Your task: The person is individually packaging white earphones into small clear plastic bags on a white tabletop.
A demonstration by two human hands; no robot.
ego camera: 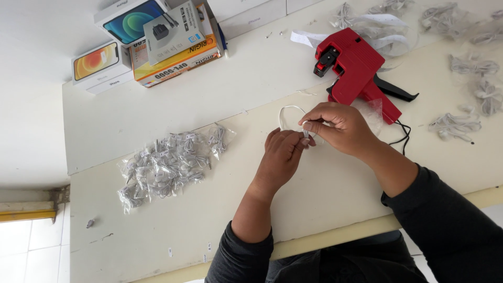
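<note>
Both hands are meeting over the white table [325, 194]. The left hand [283, 157] is pinching a thin white cable [289, 111] near its coiled end, while the right hand [335, 126] is closing fingertips on the same spot, apparently to keep the loop from springing open. Bagged cables [167, 165] are lying left of the hands; a red label gun [356, 71] is resting just beyond the right hand.

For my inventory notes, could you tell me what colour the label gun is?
The label gun is red, black handle, head view.
</note>
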